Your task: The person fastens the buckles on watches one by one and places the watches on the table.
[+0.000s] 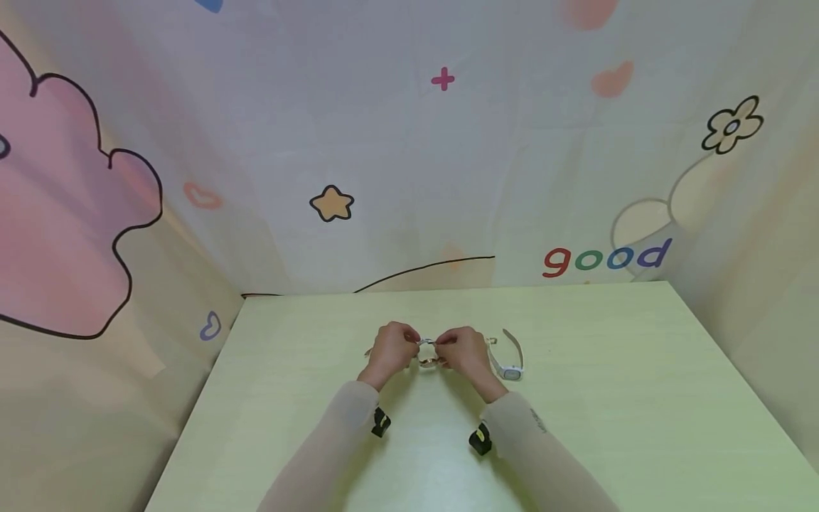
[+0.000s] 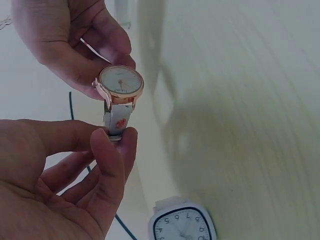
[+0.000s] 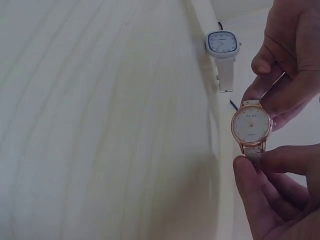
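Both hands meet over the middle of the table around a wristwatch (image 1: pixel 427 363) with a rose-gold case and a white strap. Its round pale dial (image 3: pixel 251 124) faces the right wrist camera. The left hand (image 1: pixel 392 347) pinches the strap on one side with thumb and fingers. On the other side the right hand (image 1: pixel 466 350) pinches it too, beside a reddish print on the strap (image 2: pixel 119 120) in the left wrist view. Fingers hide parts of the strap. Just right of the right hand lies a second watch (image 1: pixel 512 372), white with a rounded-square face.
A thin tan thing (image 1: pixel 367 352) shows beside the left hand, mostly hidden. The pale table (image 1: pixel 608 398) ends at a printed cloth backdrop (image 1: pixel 409 156). Small black devices (image 1: pixel 380 422) sit at both sleeves' cuffs.
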Tool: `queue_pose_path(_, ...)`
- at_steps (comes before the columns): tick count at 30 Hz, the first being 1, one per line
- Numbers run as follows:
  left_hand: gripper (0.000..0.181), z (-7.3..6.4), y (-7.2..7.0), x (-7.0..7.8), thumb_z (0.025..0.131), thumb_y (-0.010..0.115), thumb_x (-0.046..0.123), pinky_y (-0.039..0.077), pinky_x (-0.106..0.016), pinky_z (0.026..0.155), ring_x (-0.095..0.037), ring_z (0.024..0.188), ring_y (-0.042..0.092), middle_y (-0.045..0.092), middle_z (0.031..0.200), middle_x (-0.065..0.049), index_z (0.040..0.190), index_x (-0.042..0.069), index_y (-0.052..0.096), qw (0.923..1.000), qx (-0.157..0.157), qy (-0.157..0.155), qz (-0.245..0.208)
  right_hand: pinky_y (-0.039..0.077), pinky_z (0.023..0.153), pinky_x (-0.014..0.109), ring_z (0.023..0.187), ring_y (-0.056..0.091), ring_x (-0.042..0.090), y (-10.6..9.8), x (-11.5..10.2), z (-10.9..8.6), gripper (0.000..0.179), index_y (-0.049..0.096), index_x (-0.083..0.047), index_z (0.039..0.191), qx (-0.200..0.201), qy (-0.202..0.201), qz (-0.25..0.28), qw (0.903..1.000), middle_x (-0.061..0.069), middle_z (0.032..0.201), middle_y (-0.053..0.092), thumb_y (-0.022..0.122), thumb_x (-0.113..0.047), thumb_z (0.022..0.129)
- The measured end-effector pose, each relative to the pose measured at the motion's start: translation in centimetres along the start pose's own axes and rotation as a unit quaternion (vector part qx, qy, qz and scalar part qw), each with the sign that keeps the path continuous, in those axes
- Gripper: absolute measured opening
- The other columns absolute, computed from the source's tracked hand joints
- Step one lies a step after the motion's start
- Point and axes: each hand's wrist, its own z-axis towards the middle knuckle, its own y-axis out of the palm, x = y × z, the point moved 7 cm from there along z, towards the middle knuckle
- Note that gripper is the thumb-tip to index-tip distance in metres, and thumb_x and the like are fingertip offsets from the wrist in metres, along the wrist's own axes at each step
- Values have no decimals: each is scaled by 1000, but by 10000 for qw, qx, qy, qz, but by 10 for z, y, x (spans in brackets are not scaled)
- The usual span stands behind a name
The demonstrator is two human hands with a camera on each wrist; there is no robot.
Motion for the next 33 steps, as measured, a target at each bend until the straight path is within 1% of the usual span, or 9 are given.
queue_pose_path(3, 16, 3, 4, -3, 81, 65, 2, 44, -25, 54, -14, 63, 62, 73, 85, -7, 93, 7, 74, 9992, 70, -157, 349, 49, 50, 21, 53, 63, 9, 2, 4, 2, 7, 77, -6, 84, 27, 53, -342, 9994, 4, 69, 73, 74, -11, 83)
queue_pose_path(7, 13, 6, 9, -7, 79, 66, 1, 44, -27, 60, -18, 74, 59, 73, 89, -7, 87, 6, 75, 9983, 111, -155, 554, 42, 49, 21, 54, 57, 9, 4, 9, 5, 5, 78, -10, 79, 15, 126, -737, 9972, 0, 65, 69, 74, -13, 81)
queue_pose_path(13, 7, 8, 12, -10, 81, 69, 4, 49, -29, 66, -20, 77, 61, 73, 88, -8, 84, 5, 75, 9978, 230, -49, 626, 41, 49, 22, 57, 56, 11, 5, 13, 9, 5, 77, -11, 77, 13, 82, -794, 9968, -1, 65, 67, 74, -14, 79)
queue_pose_path(18, 13, 5, 6, -7, 82, 69, 9, 52, -34, 70, -22, 83, 64, 73, 95, -9, 93, 5, 74, 9967, 338, -72, 735, 42, 51, 23, 57, 56, 11, 4, 13, 10, 8, 77, -9, 82, 26, -24, -786, 9969, 0, 65, 68, 72, -15, 80)
queue_pose_path(22, 19, 2, 0, -2, 83, 66, 12, 54, -35, 69, -22, 82, 67, 74, 95, -9, 99, 4, 73, 9972, 411, 122, 607, 46, 51, 24, 54, 63, 12, -1, 12, 5, 13, 75, -7, 91, 12, 84, -502, 9987, 4, 67, 71, 70, -16, 83)
queue_pose_path(26, 20, -4, -8, 4, 85, 65, 16, 55, -35, 70, -21, 83, 68, 74, 94, -8, 100, 6, 73, 9972, 566, 254, 412, 57, 56, 28, 63, 72, 21, -9, 8, -4, 17, 71, -4, 100, -177, 132, 140, 9997, 14, 83, 75, 68, -16, 88)
queue_pose_path(29, 20, -11, -13, 12, 87, 64, 19, 53, -32, 67, -19, 80, 66, 73, 92, -6, 101, 6, 73, 9971, 639, 332, 244, 60, 60, 33, 73, 74, 28, -20, -1, -13, 21, 70, -1, 106, -258, -97, 435, 9987, 19, 93, 74, 66, -14, 90)
queue_pose_path(31, 21, -17, -15, 18, 89, 64, 20, 51, -31, 64, -18, 79, 66, 73, 92, -5, 102, 8, 73, 9970, 642, 410, 150, 60, 62, 34, 77, 74, 31, -30, -8, -20, 23, 69, 0, 108, -249, -303, 449, 9982, 19, 96, 73, 65, -14, 90)
queue_pose_path(33, 21, -21, -15, 26, 89, 64, 21, 51, -31, 65, -18, 79, 66, 72, 92, -5, 104, 8, 72, 9966, 631, 535, -13, 61, 62, 35, 75, 74, 29, -41, -14, -25, 23, 69, -2, 109, -167, -475, 348, 9981, 17, 96, 73, 65, -15, 91)
